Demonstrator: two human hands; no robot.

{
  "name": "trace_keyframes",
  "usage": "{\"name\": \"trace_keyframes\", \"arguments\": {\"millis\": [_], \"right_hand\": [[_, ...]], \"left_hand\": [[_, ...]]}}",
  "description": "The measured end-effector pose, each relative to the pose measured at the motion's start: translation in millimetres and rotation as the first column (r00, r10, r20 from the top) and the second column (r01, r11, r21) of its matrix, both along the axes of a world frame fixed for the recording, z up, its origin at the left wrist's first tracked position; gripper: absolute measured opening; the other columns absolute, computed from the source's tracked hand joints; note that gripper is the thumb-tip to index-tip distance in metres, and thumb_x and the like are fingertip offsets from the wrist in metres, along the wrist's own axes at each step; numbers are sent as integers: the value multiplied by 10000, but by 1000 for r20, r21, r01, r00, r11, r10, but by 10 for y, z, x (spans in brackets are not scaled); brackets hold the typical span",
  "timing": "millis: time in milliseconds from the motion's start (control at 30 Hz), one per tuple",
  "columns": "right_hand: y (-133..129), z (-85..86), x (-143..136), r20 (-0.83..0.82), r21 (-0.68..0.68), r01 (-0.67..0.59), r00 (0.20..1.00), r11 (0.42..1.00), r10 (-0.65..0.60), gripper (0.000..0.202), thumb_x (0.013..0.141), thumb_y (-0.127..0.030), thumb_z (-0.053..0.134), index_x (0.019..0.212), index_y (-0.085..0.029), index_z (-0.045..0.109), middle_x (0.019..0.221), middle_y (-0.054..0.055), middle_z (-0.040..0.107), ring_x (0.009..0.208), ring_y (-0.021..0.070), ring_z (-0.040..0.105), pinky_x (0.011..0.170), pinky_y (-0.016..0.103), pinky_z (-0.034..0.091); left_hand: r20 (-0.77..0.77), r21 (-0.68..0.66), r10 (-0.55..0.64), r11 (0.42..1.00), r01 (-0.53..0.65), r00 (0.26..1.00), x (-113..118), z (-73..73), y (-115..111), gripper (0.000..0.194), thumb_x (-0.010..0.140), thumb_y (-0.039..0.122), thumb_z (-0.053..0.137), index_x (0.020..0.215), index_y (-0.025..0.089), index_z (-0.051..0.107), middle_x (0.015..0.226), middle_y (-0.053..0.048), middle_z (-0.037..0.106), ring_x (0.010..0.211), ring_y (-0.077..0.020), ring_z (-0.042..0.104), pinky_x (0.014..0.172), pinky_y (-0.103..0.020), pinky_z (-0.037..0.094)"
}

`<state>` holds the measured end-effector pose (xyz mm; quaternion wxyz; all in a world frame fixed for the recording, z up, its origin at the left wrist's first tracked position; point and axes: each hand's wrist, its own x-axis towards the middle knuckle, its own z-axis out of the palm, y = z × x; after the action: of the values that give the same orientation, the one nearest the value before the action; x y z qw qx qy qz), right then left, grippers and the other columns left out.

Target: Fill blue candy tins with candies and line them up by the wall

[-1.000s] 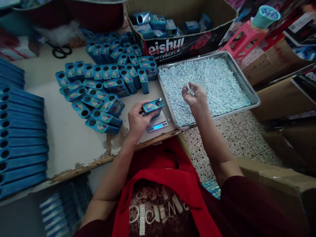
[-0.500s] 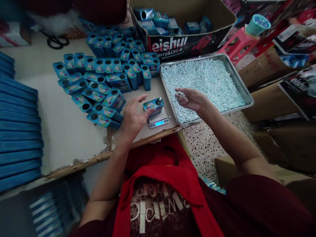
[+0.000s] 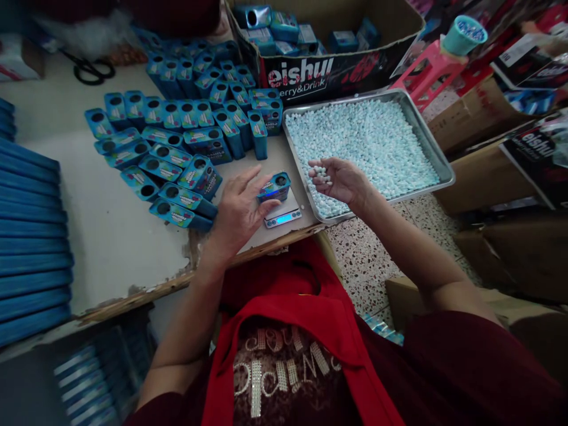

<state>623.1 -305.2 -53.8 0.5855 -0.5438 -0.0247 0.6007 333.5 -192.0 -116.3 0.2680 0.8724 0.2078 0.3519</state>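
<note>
A small blue tin (image 3: 276,184) with a round hole in its top stands at the digital scale (image 3: 284,219), whose display glows blue. My left hand (image 3: 237,207) is at the tin's left end, thumb along the front and fingers at the back, closed about it. My right hand (image 3: 344,180) is palm up over the near left part of a metal tray (image 3: 446,177). Its curled fingers hold several small candies (image 3: 322,176). Pale blue and white candies (image 3: 368,142) fill the tray.
Many blue tins with round holes (image 3: 173,207) stand grouped left of the scale. Blue tins are stacked at the far left (image 3: 35,236). Behind stands a cardboard box (image 3: 306,74) with more tins. Scissors (image 3: 93,71) lie at the back; a pink stool (image 3: 426,74) bears a turquoise cup (image 3: 464,35).
My left hand has closed in on the tin from the left. The white candy at the tin's hole no longer shows. My right hand has turned, showing more candies in its fingers.
</note>
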Motion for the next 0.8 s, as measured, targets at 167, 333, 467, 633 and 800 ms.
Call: {"name": "trace_keyframes", "arguments": {"millis": [167,333,467,633,800], "right_hand": [[117,65,-99,54,9,-107,993,994,106,227,947,-92,801,1161,-162,775,891,81,796,713,127,675,604,156,608],[109,155,-186,111,-18,-137,984,990,138,139,1089,4,697,1145,-73,798,816,58,758,622,67,580,504,93,472],[105,239,-197,206,38,-218,957,975,206,92,1158,-43,754,1117,-81,827,815,37,744,602,45,541,493,81,427],[182,355,-245,288,17,-322,908,947,303,123,1146,-100,841,1023,-109,838,782,8,686,574,31,500,468,92,357],[244,394,-320,362,12,-363,870,932,334,135,1138,-144,874,1006,-138,845,817,16,698,626,53,541,490,112,392]], "left_hand": [[15,12,149,989,-149,989,-383,57,-154,473,1175,709,755,1486,366,856,1561,-102,840,1460,-366,783,1355,-558,593],[8,22,210,978,-210,978,-680,36,-303,406,1177,637,793,1455,347,853,1528,-105,852,1417,-353,802,1322,-546,624],[-6,21,242,970,-242,970,-798,-19,-335,370,1197,565,777,1449,303,844,1522,-124,849,1431,-356,804,1335,-553,616],[47,28,234,972,-235,971,-801,-99,-381,310,1190,472,803,1446,303,847,1487,-117,867,1373,-334,832,1282,-513,647],[61,-5,209,978,-209,976,-788,-185,-442,315,1192,444,796,1471,304,838,1484,-102,873,1368,-320,838,1270,-483,652]]}}
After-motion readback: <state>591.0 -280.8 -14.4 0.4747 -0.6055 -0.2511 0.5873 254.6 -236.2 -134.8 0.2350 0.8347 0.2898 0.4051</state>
